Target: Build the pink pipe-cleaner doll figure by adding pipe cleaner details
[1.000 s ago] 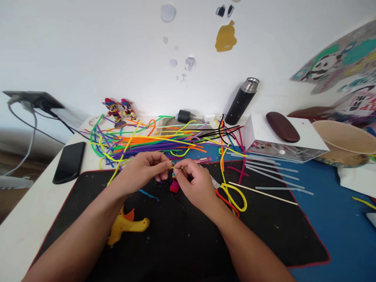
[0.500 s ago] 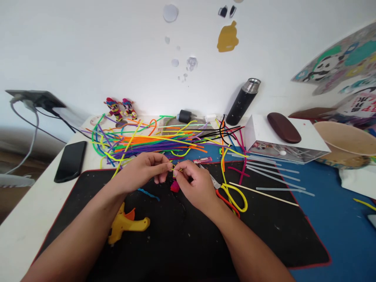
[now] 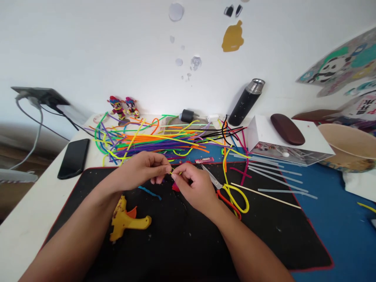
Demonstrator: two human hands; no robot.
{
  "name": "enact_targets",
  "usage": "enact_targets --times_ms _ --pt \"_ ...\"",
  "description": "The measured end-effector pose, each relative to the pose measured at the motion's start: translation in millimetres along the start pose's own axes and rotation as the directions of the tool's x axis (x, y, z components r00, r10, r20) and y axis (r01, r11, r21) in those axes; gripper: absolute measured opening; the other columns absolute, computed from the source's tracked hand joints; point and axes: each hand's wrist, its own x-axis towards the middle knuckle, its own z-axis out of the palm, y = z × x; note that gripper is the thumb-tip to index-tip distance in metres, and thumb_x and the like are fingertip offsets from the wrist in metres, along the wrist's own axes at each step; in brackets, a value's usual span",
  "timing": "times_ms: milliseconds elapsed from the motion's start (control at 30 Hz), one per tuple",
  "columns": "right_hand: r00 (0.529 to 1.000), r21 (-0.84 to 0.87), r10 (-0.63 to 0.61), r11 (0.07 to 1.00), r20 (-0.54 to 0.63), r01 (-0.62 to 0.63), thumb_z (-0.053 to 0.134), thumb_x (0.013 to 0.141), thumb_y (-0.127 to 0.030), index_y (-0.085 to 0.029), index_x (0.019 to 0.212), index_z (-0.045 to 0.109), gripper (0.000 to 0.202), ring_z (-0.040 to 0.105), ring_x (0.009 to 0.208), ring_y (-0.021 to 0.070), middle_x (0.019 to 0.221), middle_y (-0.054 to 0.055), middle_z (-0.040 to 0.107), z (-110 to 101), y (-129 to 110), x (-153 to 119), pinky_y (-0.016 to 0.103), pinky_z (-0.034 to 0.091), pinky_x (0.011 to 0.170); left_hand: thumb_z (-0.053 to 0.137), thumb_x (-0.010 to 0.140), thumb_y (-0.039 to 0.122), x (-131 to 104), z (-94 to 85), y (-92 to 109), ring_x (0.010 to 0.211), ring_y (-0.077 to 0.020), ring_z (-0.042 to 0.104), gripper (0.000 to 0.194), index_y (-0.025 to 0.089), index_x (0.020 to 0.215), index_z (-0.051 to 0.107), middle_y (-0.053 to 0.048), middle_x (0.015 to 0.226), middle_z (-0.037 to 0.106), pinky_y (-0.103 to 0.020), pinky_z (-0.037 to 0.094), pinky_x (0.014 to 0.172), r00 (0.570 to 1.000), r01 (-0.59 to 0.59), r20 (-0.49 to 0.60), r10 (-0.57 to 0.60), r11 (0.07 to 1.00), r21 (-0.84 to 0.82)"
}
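My left hand (image 3: 140, 170) and my right hand (image 3: 194, 187) meet over the black mat (image 3: 182, 235), fingertips pinched on a small piece of yellow pipe cleaner (image 3: 175, 173) between them. A small red-pink piece (image 3: 175, 188) shows just under my right fingers. Behind the hands lies a heap of coloured pipe cleaners (image 3: 155, 141). A short blue piece (image 3: 149, 192) rests on the mat below my left hand. A yellow glue gun (image 3: 127, 219) lies near my left forearm. Scissors (image 3: 217, 184) with red handles lie right of my right hand, beside a yellow loop (image 3: 236, 196).
A black phone (image 3: 73, 157) lies at the left on the white table. A dark flask (image 3: 246, 102), a white box (image 3: 288, 143) with a brown case (image 3: 287, 129) on it, and a tan bowl (image 3: 349, 147) stand at the back right. Clear glue sticks (image 3: 273, 174) lie on the blue mat.
The camera view has shifted slightly, and both hands have stayed together, working the yellow piece with small finger movements.
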Motion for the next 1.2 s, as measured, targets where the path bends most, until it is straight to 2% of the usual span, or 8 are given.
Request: enact_targets --times_ms 100,200,433,667,833,1100,1200 --pt "0.998 0.126 0.057 0.990 0.013 -0.058 0.066 0.096 -0.034 -0.022 0.092 0.069 0.013 0.046 0.051 0.0116 0.057 -0.007 0.053 0 -1 2 0.026 0.034 0.055 0.068 0.094 0.057 1 -0.9 -1 0.057 -0.0135 0.059 0.042 0.019 0.077 0.067 0.000 0.064 0.066 -0.022 0.045 0.055 1.000 -0.011 0.018 0.012 0.999 -0.035" --pt "0.994 0.246 0.103 0.963 0.035 -0.108 0.068 0.095 -0.038 -0.021 0.092 0.069 0.017 0.043 0.050 0.0113 0.056 -0.008 0.050 -1 -2 4 0.025 0.034 0.052 0.070 0.094 0.056 3 -0.1 -1 0.058 -0.0130 0.059 0.041 0.018 0.078 0.067 0.000 0.064 0.066 -0.022 0.046 0.056 0.999 -0.017 0.031 0.020 0.995 -0.097" --pt "0.974 0.515 0.186 0.827 0.130 -0.227 0.075 0.090 -0.051 -0.022 0.091 0.066 0.031 0.036 0.044 0.0087 0.056 -0.009 0.047 1 2 5 0.022 0.030 0.042 0.074 0.090 0.057 5 3.1 -3 0.056 -0.0131 0.058 0.042 0.019 0.076 0.066 0.000 0.062 0.065 -0.023 0.048 0.056 0.999 0.013 0.052 -0.003 0.980 -0.200" --pt "0.966 0.456 0.180 0.855 0.184 -0.246 0.075 0.091 -0.046 -0.021 0.092 0.068 0.026 0.037 0.045 0.0079 0.061 -0.007 0.052 -1 2 3 0.021 0.027 0.041 0.077 0.085 0.060 0 -0.4 0 0.053 -0.0142 0.058 0.042 0.019 0.080 0.071 0.000 0.059 0.065 -0.024 0.048 0.053 0.996 0.057 0.074 -0.047 0.989 -0.134" --pt "0.950 0.460 0.178 0.842 0.258 -0.283 0.073 0.093 -0.041 -0.022 0.090 0.067 0.020 0.033 0.042 0.0075 0.054 -0.010 0.043 -2 -1 3 0.021 0.025 0.040 0.077 0.085 0.057 -2 -4.4 4 0.052 -0.0135 0.055 0.038 0.020 0.079 0.072 0.002 0.057 0.064 -0.023 0.046 0.053 0.992 0.058 0.119 -0.048 0.995 -0.081" --pt "0.901 0.495 0.229 0.772 0.369 -0.399 0.078 0.087 -0.050 -0.021 0.088 0.065 0.032 0.034 0.038 0.0058 0.058 -0.009 0.049 0 -4 2 0.021 0.024 0.037 0.076 0.084 0.056 -3 -8.0 5 0.052 -0.0130 0.052 0.038 0.021 0.073 0.071 0.002 0.055 0.061 -0.023 0.045 0.052 0.977 0.077 0.206 -0.060 0.994 -0.076" --pt "0.906 0.526 0.250 0.748 0.341 -0.404 0.078 0.086 -0.053 -0.022 0.087 0.062 0.035 0.033 0.037 0.0054 0.057 -0.011 0.045 1 -4 3 0.021 0.025 0.037 0.077 0.084 0.057 0 -5.5 3 0.051 -0.0128 0.053 0.037 0.021 0.076 0.072 0.002 0.056 0.062 -0.022 0.046 0.052 0.985 0.074 0.162 -0.053 0.989 -0.125"
